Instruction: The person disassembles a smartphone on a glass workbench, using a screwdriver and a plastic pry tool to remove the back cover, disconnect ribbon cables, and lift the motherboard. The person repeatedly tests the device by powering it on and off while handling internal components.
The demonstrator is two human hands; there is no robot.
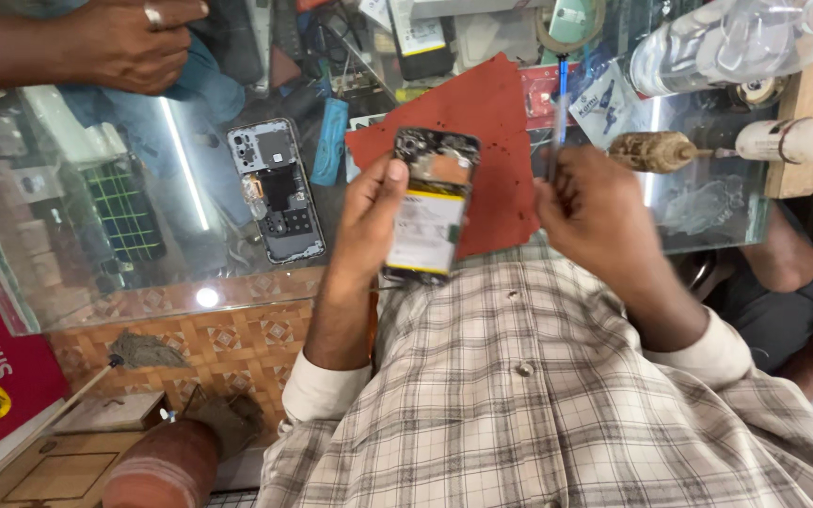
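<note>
My left hand (366, 221) grips an opened smartphone (430, 207) with its back cover off, showing the battery and circuit board; my thumb rests near its top edge. My right hand (595, 212) is closed around a thin blue-handled tool (560, 103) that points up and away, a little to the right of the phone. Both hands hover above a red mat (491, 113) on the glass counter (143, 254). A second opened phone (278, 188) lies flat on the glass to the left of my left hand.
Another person's hand with a ring (115, 42) rests on the counter at far left. A clear plastic bottle (726, 42), a white glue bottle with a red cap (792, 139) and a brush (656, 150) sit at right. Cluttered tools lie at the back.
</note>
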